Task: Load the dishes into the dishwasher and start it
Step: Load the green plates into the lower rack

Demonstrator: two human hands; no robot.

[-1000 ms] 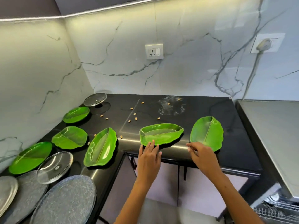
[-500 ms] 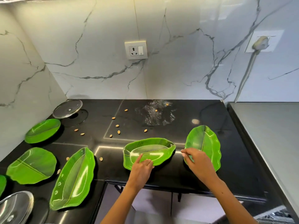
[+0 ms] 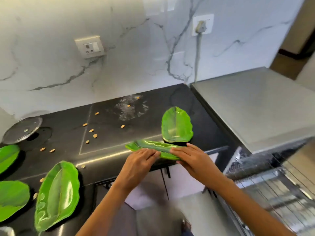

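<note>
Both hands (image 3: 168,158) hold the green dish (image 3: 151,147) between them.

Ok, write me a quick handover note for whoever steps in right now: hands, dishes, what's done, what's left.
Left hand and right hand: both grip the green leaf dish, tilted at the counter's front edge.
Dishes: another leaf plate lies flat just behind it; three more green plates and a glass lid sit on the left of the black counter, among scattered seeds.
Dishwasher rack: pulled out at lower right; blurred, contents unclear.
Done: one dish picked up.
Left: rack this dish, load the others, start the machine.
</note>
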